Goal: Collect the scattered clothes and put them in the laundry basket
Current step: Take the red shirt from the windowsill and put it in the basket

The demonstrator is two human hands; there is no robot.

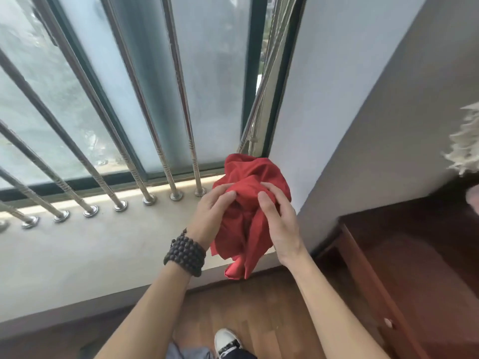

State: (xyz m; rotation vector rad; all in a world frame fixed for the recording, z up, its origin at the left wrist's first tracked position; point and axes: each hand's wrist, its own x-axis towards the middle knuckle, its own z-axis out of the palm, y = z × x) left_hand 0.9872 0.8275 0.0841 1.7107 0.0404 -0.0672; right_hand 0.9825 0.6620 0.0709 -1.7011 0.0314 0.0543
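Red garment [248, 203], bunched, held just above the right end of the window sill [77, 244]. Left hand [212, 211] and right hand [277, 218]: each grip clenched on the cloth. Beaded bracelet [185, 252] on left wrist.

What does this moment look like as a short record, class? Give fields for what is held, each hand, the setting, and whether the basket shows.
held item: red cloth, bunched into a bundle
left hand: grip closed on the cloth's left side; bead bracelet on the wrist
right hand: grip closed on the cloth's right side
position: cloth is by the window sill, at its right end near the wall corner
setting: barred window, wooden floor
laundry basket: not in view
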